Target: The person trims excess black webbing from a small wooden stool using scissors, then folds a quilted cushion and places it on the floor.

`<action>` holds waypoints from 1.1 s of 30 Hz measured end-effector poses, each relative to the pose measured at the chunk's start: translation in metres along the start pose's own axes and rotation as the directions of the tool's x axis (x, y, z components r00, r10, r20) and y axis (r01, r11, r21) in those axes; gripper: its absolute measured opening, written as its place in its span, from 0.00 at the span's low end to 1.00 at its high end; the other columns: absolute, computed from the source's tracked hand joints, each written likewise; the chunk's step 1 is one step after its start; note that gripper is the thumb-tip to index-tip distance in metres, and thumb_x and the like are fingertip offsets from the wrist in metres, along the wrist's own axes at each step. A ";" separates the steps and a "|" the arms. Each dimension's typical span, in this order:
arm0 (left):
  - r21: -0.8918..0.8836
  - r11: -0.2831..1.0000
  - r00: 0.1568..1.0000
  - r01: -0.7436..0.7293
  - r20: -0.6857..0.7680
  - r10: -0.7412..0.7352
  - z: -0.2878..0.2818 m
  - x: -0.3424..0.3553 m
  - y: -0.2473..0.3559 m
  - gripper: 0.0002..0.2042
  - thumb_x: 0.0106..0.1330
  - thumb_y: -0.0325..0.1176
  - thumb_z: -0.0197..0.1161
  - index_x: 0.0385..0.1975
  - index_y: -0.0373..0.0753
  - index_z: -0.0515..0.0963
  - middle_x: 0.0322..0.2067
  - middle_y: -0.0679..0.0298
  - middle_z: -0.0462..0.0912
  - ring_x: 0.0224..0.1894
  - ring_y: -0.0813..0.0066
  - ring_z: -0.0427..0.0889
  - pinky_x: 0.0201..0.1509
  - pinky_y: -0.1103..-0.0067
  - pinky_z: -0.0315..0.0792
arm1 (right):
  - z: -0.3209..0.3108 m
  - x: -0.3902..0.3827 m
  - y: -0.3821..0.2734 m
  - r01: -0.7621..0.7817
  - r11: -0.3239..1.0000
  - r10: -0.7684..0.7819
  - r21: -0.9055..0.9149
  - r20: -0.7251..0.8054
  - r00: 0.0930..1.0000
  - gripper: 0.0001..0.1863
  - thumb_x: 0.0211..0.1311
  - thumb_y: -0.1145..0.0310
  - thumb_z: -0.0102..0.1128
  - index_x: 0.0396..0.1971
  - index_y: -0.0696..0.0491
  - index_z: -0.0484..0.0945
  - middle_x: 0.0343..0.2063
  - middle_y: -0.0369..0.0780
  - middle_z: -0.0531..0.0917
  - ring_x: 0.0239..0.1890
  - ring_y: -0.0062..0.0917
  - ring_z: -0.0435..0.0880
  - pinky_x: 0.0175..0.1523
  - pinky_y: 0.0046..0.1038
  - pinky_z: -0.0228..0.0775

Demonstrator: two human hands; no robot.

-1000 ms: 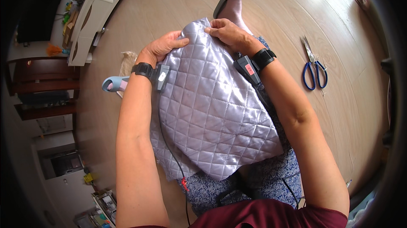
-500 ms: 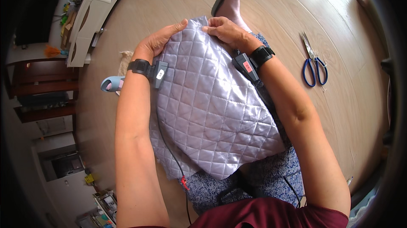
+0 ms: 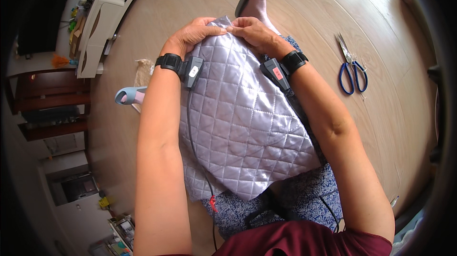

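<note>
A shiny lilac-grey quilted cloth (image 3: 238, 113) with diamond stitching is spread over my lap, its far end narrowing to a raised corner. My left hand (image 3: 197, 33) grips the left side of that corner, thumb on top and fingers bent behind the fabric. From the right, my right hand (image 3: 254, 33) pinches the same corner between thumb and fingers. The two thumb tips almost meet on the cloth. Whatever lies under the fabric there is hidden.
Scissors (image 3: 351, 65) with blue handles lie on the wooden floor to the right, tangled with loose thread. A black cable (image 3: 193, 132) with a red tie (image 3: 213, 203) runs down over the cloth from my left wrist. A white cabinet (image 3: 102, 27) stands at the far left.
My left hand has moved right along the cloth's far edge, and its thumb now presses on the corner beside my right thumb. My right hand has stayed nearly in place.
</note>
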State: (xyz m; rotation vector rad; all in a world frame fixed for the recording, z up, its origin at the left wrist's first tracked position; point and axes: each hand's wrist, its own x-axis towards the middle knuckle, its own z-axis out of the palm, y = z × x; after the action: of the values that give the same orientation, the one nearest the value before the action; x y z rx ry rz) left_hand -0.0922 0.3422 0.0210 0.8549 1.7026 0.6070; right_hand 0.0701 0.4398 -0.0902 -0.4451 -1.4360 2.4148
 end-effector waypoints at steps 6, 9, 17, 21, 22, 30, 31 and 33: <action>-0.130 0.991 1.000 -0.029 0.004 0.030 0.003 -0.001 -0.008 0.22 0.61 0.37 0.69 0.52 0.33 0.77 0.43 0.64 0.84 0.41 0.79 0.81 0.49 0.83 0.76 | 0.001 -0.008 -0.001 -0.013 0.988 0.005 0.155 0.051 0.999 0.11 0.69 0.63 0.63 0.37 0.56 0.79 0.30 0.32 0.81 0.31 0.14 0.77 0.35 0.16 0.71; -0.147 0.989 1.000 -0.027 -0.009 0.026 0.004 -0.002 -0.009 0.20 0.62 0.38 0.69 0.50 0.33 0.78 0.42 0.64 0.84 0.41 0.80 0.81 0.48 0.83 0.76 | -0.004 -0.009 -0.003 -0.113 0.982 0.107 0.150 0.042 0.993 0.11 0.69 0.63 0.63 0.36 0.56 0.80 0.30 0.33 0.81 0.31 0.14 0.78 0.35 0.16 0.71; -0.137 0.990 0.999 -0.023 -0.025 0.020 0.005 -0.003 -0.008 0.17 0.62 0.38 0.67 0.46 0.34 0.78 0.38 0.66 0.83 0.38 0.81 0.80 0.45 0.84 0.76 | 0.008 -0.014 0.007 -0.103 0.959 0.096 0.264 0.041 0.995 0.12 0.58 0.64 0.73 0.25 0.53 0.79 0.21 0.30 0.77 0.21 0.14 0.72 0.25 0.19 0.63; -0.161 0.987 0.999 -0.009 -0.047 0.001 0.005 -0.003 -0.010 0.17 0.62 0.38 0.67 0.46 0.35 0.77 0.37 0.66 0.83 0.36 0.81 0.80 0.42 0.84 0.77 | 0.012 -0.017 0.007 -0.003 0.994 0.008 0.110 -0.041 0.999 0.12 0.59 0.63 0.72 0.29 0.55 0.81 0.24 0.32 0.80 0.24 0.14 0.75 0.28 0.18 0.66; -0.171 0.985 0.999 -0.011 -0.040 0.004 0.006 -0.003 -0.010 0.17 0.62 0.38 0.67 0.46 0.35 0.77 0.37 0.66 0.83 0.36 0.81 0.80 0.42 0.84 0.77 | 0.013 -0.018 0.007 0.018 0.998 -0.014 0.065 -0.050 0.999 0.12 0.59 0.62 0.71 0.29 0.56 0.81 0.25 0.32 0.81 0.25 0.13 0.76 0.29 0.18 0.67; -0.048 0.999 1.000 -0.003 -0.019 0.002 0.005 -0.004 -0.006 0.22 0.64 0.43 0.65 0.52 0.34 0.76 0.44 0.63 0.82 0.43 0.78 0.80 0.48 0.82 0.75 | 0.013 -0.020 0.009 -0.049 0.982 0.052 0.183 -0.008 0.999 0.14 0.63 0.61 0.68 0.31 0.57 0.81 0.25 0.33 0.81 0.25 0.15 0.77 0.30 0.19 0.69; -0.005 1.000 1.000 0.003 -0.014 -0.003 0.003 -0.006 -0.005 0.23 0.65 0.45 0.65 0.53 0.33 0.76 0.45 0.62 0.82 0.44 0.78 0.80 0.50 0.82 0.75 | 0.013 -0.020 0.010 -0.051 0.978 0.051 0.204 0.003 0.999 0.13 0.63 0.61 0.68 0.32 0.57 0.81 0.25 0.34 0.81 0.25 0.15 0.77 0.29 0.19 0.69; 0.097 0.995 0.999 0.033 0.006 -0.034 -0.008 -0.012 -0.005 0.27 0.65 0.49 0.66 0.55 0.33 0.75 0.47 0.62 0.82 0.46 0.78 0.79 0.51 0.82 0.74 | 0.010 -0.020 0.009 -0.094 0.962 0.091 0.257 0.022 0.996 0.10 0.65 0.65 0.66 0.31 0.55 0.79 0.25 0.32 0.80 0.25 0.14 0.77 0.30 0.18 0.70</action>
State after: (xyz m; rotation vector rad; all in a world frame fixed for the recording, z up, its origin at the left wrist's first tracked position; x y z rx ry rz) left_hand -0.0986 0.3298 0.0268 0.8943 1.7478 0.5010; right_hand 0.0836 0.4192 -0.0913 -0.4461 -1.1038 2.6345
